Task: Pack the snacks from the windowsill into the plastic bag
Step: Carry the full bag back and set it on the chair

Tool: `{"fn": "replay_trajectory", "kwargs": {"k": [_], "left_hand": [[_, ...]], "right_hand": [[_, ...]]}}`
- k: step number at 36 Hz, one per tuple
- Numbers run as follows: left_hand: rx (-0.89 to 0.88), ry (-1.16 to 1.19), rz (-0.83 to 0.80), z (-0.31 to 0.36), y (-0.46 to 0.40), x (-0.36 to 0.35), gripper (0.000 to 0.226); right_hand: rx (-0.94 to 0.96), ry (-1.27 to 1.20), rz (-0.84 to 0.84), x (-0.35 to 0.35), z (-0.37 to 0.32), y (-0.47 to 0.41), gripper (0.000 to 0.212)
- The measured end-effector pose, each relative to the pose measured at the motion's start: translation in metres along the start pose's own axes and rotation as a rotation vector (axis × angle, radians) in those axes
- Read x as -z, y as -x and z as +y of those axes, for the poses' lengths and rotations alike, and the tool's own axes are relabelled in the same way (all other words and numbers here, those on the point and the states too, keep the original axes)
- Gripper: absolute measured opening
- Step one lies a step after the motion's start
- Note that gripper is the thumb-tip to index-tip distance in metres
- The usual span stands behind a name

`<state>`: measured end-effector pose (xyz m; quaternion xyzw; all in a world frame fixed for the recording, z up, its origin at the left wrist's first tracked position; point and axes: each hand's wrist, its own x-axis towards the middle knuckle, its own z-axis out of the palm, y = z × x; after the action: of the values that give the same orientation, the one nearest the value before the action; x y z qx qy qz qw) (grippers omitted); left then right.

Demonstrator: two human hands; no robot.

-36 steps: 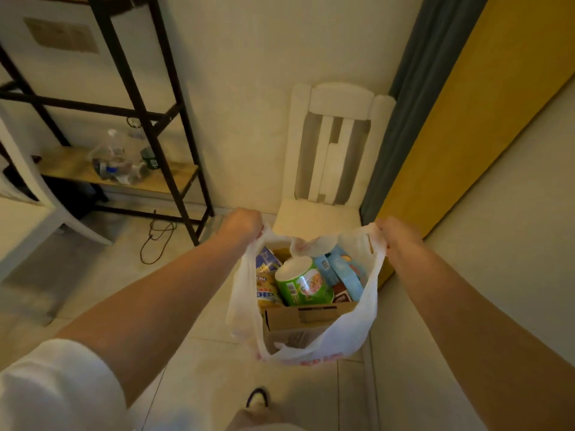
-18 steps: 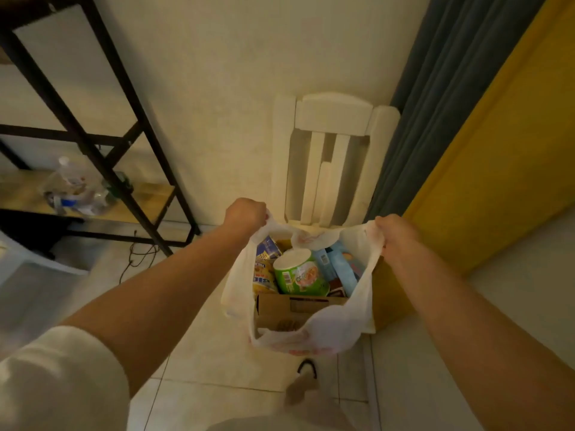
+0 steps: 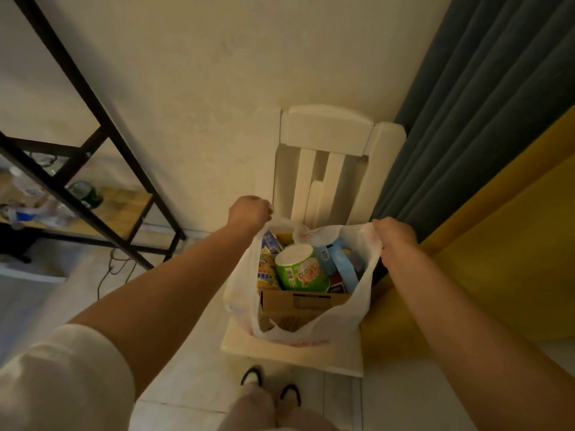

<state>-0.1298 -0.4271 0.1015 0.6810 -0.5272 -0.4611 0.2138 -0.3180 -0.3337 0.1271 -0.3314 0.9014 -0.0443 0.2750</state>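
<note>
The plastic bag [image 3: 314,318] is held open over the seat of a white chair [image 3: 326,141], its bottom at or just above the seat; whether it rests there cannot be told. One handle is gripped in the left hand [image 3: 249,213], the other is pinched in the right hand [image 3: 395,234], both with fingers curled round the plastic and held well apart so that the mouth is stretched wide. Inside, a green cup [image 3: 300,269] is seen lying tilted on a cardboard box [image 3: 303,301], with a blue packet [image 3: 340,262] to one side and a yellow-and-blue packet [image 3: 269,262] to the other. The packing is judged nearly or wholly done. If the bag is to be set down, it is best lowered evenly, both handles kept level, so that the cup is not tipped out and the thin plastic is not strained by the box corners.
</note>
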Motion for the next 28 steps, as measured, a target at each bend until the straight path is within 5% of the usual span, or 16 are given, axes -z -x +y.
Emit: {"fn": "replay_trajectory", "kwargs": {"k": [8, 11, 16, 28], "left_hand": [[-0.030, 0.093, -0.058, -0.007, -0.032, -0.019, 0.023], [0.022, 0.096, -0.029, -0.022, -0.039, -0.018, 0.023], [0.074, 0.136, 0.007, -0.044, -0.052, -0.017, 0.021], [0.078, -0.018, -0.023, -0.065, -0.058, -0.017, 0.033]], "right_hand": [[0.099, 0.306, -0.031, -0.011, 0.004, -0.037, 0.027], [0.011, 0.149, -0.056, -0.029, 0.009, -0.055, 0.026], [-0.116, -0.554, 0.034, -0.055, 0.015, -0.069, 0.034], [0.073, -0.310, 0.104, -0.082, 0.008, -0.060, 0.039]]}}
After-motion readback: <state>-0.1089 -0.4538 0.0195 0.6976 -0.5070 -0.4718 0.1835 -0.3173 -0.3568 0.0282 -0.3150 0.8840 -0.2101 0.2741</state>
